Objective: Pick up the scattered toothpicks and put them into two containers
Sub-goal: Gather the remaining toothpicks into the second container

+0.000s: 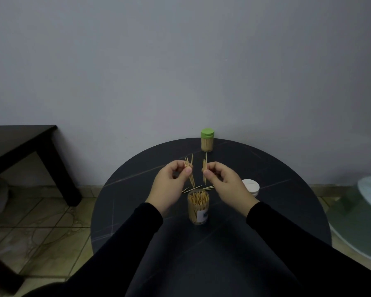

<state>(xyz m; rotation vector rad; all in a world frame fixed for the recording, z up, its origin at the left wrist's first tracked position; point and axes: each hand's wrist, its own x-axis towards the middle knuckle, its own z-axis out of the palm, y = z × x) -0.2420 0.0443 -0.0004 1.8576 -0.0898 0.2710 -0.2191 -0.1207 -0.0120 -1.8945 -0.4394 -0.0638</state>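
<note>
My left hand (171, 185) pinches a bundle of toothpicks (189, 168) between thumb and fingers, held above the round dark table (276, 211). My right hand (225, 183) pinches a second, smaller bundle of toothpicks (204, 168). Both bundles stand roughly upright, a little apart. Just below them an open clear container (198, 207) stands full of toothpicks. A few loose toothpicks (194, 189) lie on the table behind that container. A second clear container with a green lid (207, 139), also full, stands at the table's far edge.
A white lid (252, 186) lies on the table to the right of my right hand. A dark low table (19, 142) stands at the left over a tiled floor. A glass tabletop (364, 211) shows at the right edge. A plain wall rises behind.
</note>
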